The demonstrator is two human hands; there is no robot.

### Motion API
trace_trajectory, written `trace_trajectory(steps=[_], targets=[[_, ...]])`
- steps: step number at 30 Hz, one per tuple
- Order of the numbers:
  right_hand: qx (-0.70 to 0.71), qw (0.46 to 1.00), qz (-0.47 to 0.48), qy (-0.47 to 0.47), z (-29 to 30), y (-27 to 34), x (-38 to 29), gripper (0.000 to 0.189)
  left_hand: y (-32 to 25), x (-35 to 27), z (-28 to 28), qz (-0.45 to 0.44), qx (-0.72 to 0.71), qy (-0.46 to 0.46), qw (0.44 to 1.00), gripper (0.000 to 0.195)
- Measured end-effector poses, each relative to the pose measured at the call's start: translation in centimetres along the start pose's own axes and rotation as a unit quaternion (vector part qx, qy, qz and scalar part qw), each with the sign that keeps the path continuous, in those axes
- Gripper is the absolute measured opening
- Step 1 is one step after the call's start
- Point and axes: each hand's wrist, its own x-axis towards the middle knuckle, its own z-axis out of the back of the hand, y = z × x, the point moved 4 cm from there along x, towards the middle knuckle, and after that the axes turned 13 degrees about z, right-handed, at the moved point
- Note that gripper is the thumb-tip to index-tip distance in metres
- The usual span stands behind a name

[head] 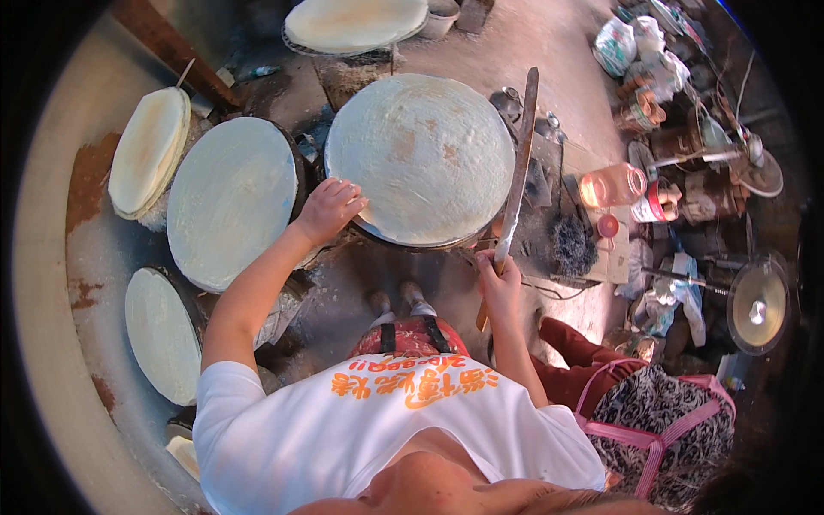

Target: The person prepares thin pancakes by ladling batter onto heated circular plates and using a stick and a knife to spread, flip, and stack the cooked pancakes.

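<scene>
A pale thin pancake [418, 154] with tan patches covers a large round griddle in front of me. My left hand [331, 207] is at the near-left edge of this pancake, fingertips on its rim. Whether they pinch the edge is hidden. In my right hand [501, 283] is a long flat spreading blade [520, 154], gripped near its lower end. White batter smears its lower part, and it points away from me along the griddle's right side. Left of my left hand, a second round griddle carries another pale pancake [232, 203].
Stacked pancakes [147, 151] lean at far left, with another pale round [162, 335] below. More flatbreads [354, 24] lie at the back. On the right are a dark brush [573, 244], a plastic jar [611, 185] and plastic bags [634, 48]. Another person [650, 418] is close by at right.
</scene>
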Motion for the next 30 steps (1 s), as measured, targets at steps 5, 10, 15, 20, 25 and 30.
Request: trace_trajectory(steps=[5,10,15,20,25,30], targets=[[0.02,0.999,0.019,-0.024,0.2,-0.8,-0.2,0.008,1.1,1.0,0.5,-0.095,-0.06,-0.002,0.994,0.016],[-0.013,0.998,0.032,-0.055,0.9,-0.5,0.7,0.006,0.4,4.4,3.6,-0.102,-0.095,-0.025,0.99,0.011],[-0.015,0.994,0.028,-0.102,2.6,0.6,0.2,0.006,0.8,8.3,6.5,-0.106,-0.098,-0.055,0.988,0.012],[0.01,0.992,0.022,-0.122,5.7,-0.2,1.3,0.006,1.1,15.3,9.6,-0.09,-0.108,-0.062,0.988,0.014],[0.046,0.992,0.024,-0.118,7.5,1.2,6.4,0.007,1.9,24.6,12.0,-0.093,-0.141,-0.027,0.985,0.012],[0.071,0.993,0.041,-0.085,6.3,2.2,12.4,0.008,8.6,35.4,13.8,0.069,-0.265,-0.003,0.962,0.011]])
